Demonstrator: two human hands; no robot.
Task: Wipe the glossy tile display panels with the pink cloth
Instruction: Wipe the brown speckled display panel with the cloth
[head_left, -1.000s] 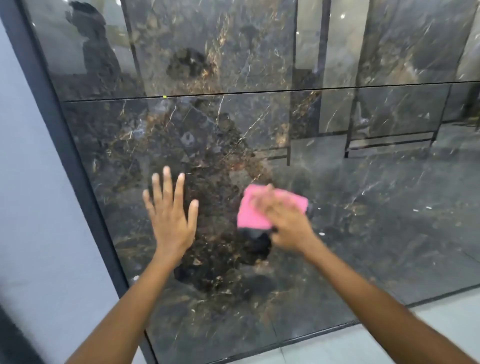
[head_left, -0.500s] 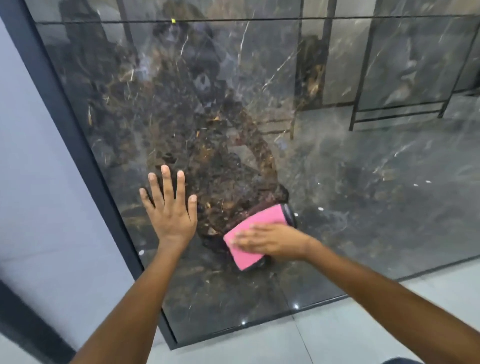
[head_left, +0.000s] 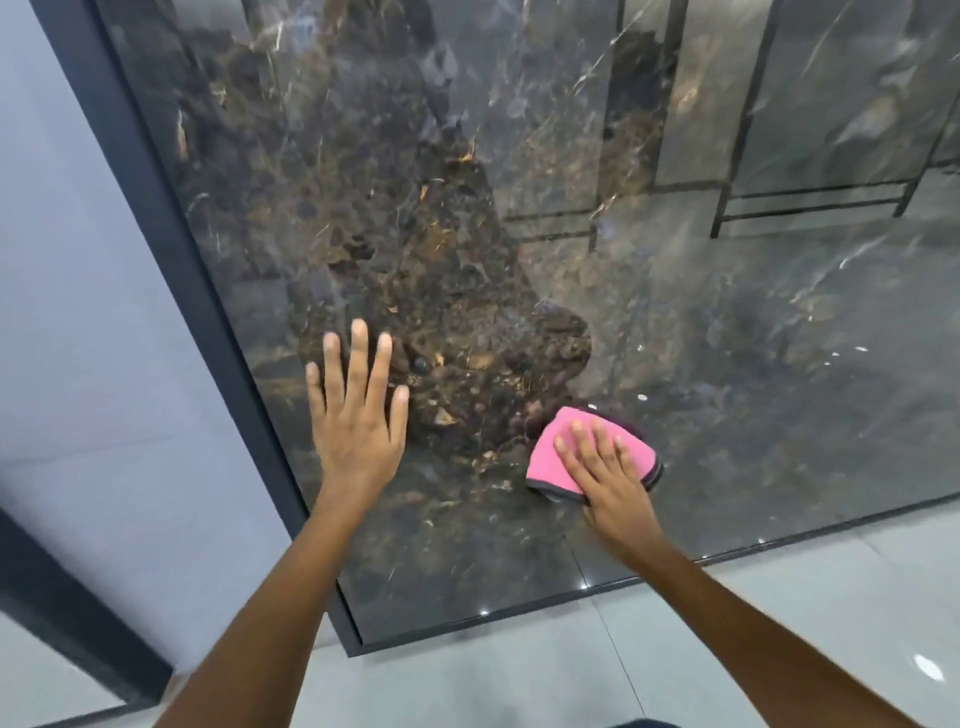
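Observation:
A dark glossy marble tile panel (head_left: 727, 338) with brown and white veins fills most of the view. The folded pink cloth (head_left: 553, 460), edged in grey, lies flat against the panel's lower part. My right hand (head_left: 608, 475) presses on the cloth with straight, spread fingers and covers its right half. To the left, my left hand (head_left: 358, 415) rests flat on the panel with its fingers spread, holding nothing.
A dark frame (head_left: 171, 249) borders the panel on the left and along the bottom. A pale grey wall (head_left: 78, 338) lies left of the frame. A light tiled floor (head_left: 571, 670) starts just below the panel. The panel reflects other display racks.
My right hand has wiped the cloth downward toward the panel's bottom edge and now lies flat over it. The view has tilted down. My left hand stays pressed on the panel.

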